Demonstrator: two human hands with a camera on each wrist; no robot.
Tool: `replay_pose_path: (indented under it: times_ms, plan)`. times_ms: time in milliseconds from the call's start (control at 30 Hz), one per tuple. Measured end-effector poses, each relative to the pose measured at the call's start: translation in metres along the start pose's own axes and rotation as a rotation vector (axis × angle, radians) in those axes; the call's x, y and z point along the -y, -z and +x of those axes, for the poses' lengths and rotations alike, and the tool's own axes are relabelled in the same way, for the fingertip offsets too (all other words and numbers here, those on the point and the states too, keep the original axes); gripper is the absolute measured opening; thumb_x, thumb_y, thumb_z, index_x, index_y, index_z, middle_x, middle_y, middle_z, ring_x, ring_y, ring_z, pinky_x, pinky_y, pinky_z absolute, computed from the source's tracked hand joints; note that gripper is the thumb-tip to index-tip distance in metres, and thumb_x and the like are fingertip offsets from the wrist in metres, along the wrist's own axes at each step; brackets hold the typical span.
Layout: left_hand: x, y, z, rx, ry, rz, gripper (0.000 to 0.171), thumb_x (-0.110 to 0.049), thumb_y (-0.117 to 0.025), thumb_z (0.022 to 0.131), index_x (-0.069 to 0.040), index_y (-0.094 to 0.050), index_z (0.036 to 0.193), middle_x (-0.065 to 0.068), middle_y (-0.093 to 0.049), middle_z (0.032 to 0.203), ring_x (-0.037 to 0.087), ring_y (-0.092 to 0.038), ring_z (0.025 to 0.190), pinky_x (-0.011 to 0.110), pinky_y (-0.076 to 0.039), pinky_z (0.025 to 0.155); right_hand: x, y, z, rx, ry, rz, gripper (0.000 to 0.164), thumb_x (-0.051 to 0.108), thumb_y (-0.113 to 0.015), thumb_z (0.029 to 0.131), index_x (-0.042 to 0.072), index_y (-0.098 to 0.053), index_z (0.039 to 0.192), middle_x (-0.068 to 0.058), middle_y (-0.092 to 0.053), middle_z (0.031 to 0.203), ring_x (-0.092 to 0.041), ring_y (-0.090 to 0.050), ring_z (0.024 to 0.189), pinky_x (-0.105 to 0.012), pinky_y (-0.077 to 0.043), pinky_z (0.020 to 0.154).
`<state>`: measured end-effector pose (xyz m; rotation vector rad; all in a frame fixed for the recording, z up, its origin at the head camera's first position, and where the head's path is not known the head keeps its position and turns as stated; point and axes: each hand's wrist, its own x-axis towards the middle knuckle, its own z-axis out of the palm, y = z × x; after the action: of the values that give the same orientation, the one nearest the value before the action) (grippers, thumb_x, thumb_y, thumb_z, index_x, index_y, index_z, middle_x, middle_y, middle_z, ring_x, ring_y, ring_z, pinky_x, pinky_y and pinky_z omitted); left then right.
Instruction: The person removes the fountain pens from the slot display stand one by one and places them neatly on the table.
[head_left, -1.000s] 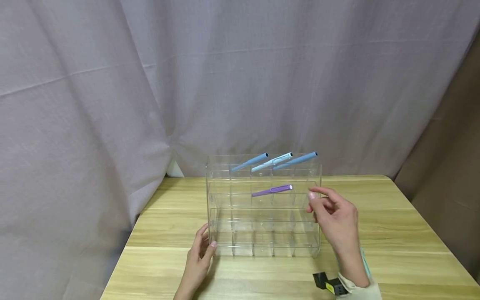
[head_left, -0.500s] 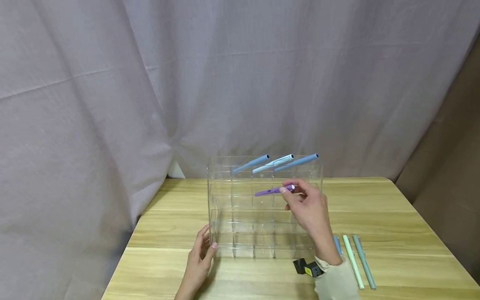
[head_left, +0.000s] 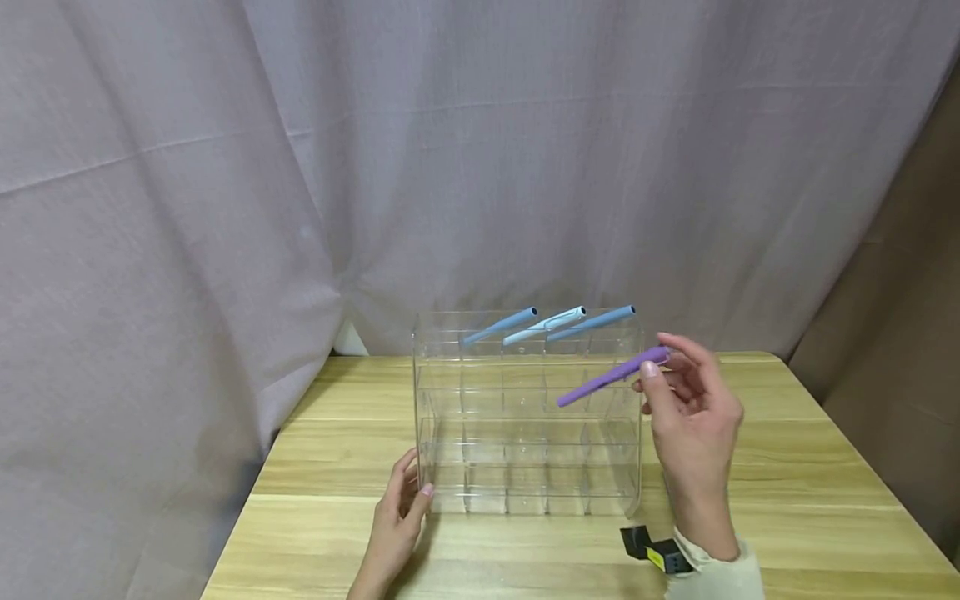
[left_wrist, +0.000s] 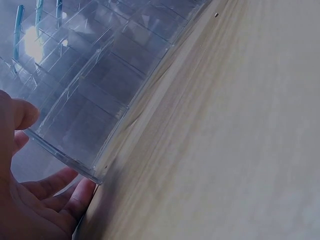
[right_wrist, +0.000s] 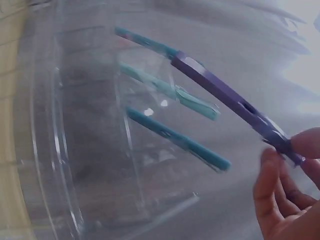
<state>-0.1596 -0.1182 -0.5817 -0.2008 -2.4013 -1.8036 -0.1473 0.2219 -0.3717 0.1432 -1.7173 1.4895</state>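
Observation:
A clear tiered display rack (head_left: 415,392) stands on the table. My left hand (head_left: 396,517) grips its lower left side, the thumb at the front edge and the fingers around the side panel. My right hand (head_left: 693,417) pinches a purple pen (head_left: 606,383) near one end between thumb and fingers, tilted and in front of the rack's right side. Along the top tier lie a blue pen (head_left: 502,323), a pale blue pen (head_left: 546,325) and another blue pen (head_left: 592,323). In the right wrist view the purple pen (right_wrist: 220,90) appears close to these pens.
The wooden table (head_left: 810,500) extends on both sides of the rack. Behind it hangs a grey curtain (head_left: 600,167). A small black wrist camera (head_left: 663,556) is strapped at my right sleeve.
My right hand took hold of the purple pen on the rack's second tier and drew it off, to the right and towards me. My left hand stayed put.

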Motion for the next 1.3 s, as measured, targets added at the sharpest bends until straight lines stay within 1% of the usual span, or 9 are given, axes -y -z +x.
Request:
replay_pose_path:
  times_ms: [200,367,533,667,733,833,933,1100,1300]
  plan:
    - [-0.001,-0.001,0.001,-0.007,0.001,-0.003,0.056,-0.015,-0.065,0.107,-0.026,-0.047,0.159,0.023,-0.067,0.146,0.041,-0.07,0.129,0.026,-0.058,0.091,-0.009,0.035,0.009,-0.162,-0.017,0.409,0.037,-0.014,-0.067,0.096,-0.02,-0.059,0.132,-0.013,-0.074,0.103,-0.018,-0.075,0.084,-0.021,-0.063,0.077]
    - [-0.001,0.0,0.001,-0.014,0.01,0.002,0.057,-0.015,-0.065,0.107,-0.026,-0.047,0.159,0.023,-0.067,0.146,0.041,-0.07,0.129,0.026,-0.058,0.091,-0.034,0.074,0.013,-0.306,-0.332,0.427,0.034,-0.01,-0.069,0.097,-0.012,-0.066,0.131,-0.012,-0.071,0.104,-0.019,-0.078,0.071,-0.025,-0.065,0.068]
    - [-0.001,0.002,-0.001,-0.02,0.014,-0.003,0.057,-0.015,-0.066,0.107,-0.024,-0.046,0.16,0.024,-0.066,0.146,0.043,-0.07,0.128,0.026,-0.058,0.091,-0.064,0.11,0.009,-0.255,-0.615,0.112,0.042,-0.007,-0.074,0.095,0.008,-0.074,0.134,0.003,-0.07,0.102,-0.006,-0.076,0.068,-0.016,-0.061,0.067]
    - [-0.001,0.003,-0.001,-0.019,0.012,-0.011,0.057,-0.014,-0.065,0.107,-0.025,-0.046,0.16,0.025,-0.066,0.146,0.043,-0.07,0.128,0.026,-0.058,0.091,-0.095,0.136,-0.004,-0.029,-0.64,-0.414,0.043,0.009,-0.074,0.1,0.011,-0.07,0.142,0.026,-0.065,0.088,0.012,-0.066,0.064,-0.012,-0.052,0.067]
    - [-0.001,0.004,-0.001,-0.019,0.01,-0.007,0.057,-0.015,-0.065,0.107,-0.026,-0.046,0.159,0.024,-0.066,0.146,0.042,-0.07,0.128,0.026,-0.058,0.09,-0.112,0.146,-0.012,0.074,-0.617,-0.668,0.042,0.019,-0.071,0.102,0.009,-0.069,0.143,0.02,-0.07,0.084,0.011,-0.063,0.066,-0.025,-0.053,0.085]
    - [-0.001,0.003,0.0,-0.02,0.008,0.0,0.057,-0.015,-0.065,0.107,-0.027,-0.046,0.159,0.023,-0.067,0.145,0.041,-0.071,0.127,0.026,-0.058,0.091,-0.133,0.154,-0.023,0.159,-0.589,-0.869,0.041,0.028,-0.068,0.103,0.003,-0.07,0.135,-0.005,-0.081,0.09,-0.016,-0.072,0.077,-0.054,-0.042,0.101]
    - [-0.001,0.003,0.0,-0.018,0.005,0.002,0.057,-0.015,-0.065,0.107,-0.026,-0.046,0.159,0.023,-0.067,0.145,0.041,-0.071,0.127,0.026,-0.058,0.091,-0.148,0.157,-0.032,0.194,-0.605,-0.92,0.041,0.032,-0.067,0.104,-0.001,-0.071,0.128,-0.022,-0.081,0.106,-0.046,-0.07,0.096,-0.059,-0.042,0.092]
    - [-0.002,0.002,-0.002,-0.007,0.009,0.006,0.057,-0.016,-0.065,0.108,-0.024,-0.045,0.16,0.024,-0.067,0.145,0.041,-0.072,0.126,0.026,-0.057,0.092,-0.163,0.163,-0.043,0.192,-0.7,-0.957,0.04,0.038,-0.069,0.103,0.002,-0.074,0.122,-0.017,-0.082,0.104,-0.044,-0.071,0.095,-0.044,-0.046,0.069]
    - [-0.002,0.001,-0.002,0.003,0.012,0.008,0.057,-0.016,-0.064,0.108,-0.022,-0.045,0.161,0.024,-0.067,0.145,0.04,-0.072,0.125,0.026,-0.057,0.094,-0.169,0.17,-0.05,0.199,-0.757,-0.971,0.041,0.041,-0.073,0.099,0.003,-0.076,0.117,-0.013,-0.082,0.097,-0.046,-0.07,0.098,-0.043,-0.045,0.063]
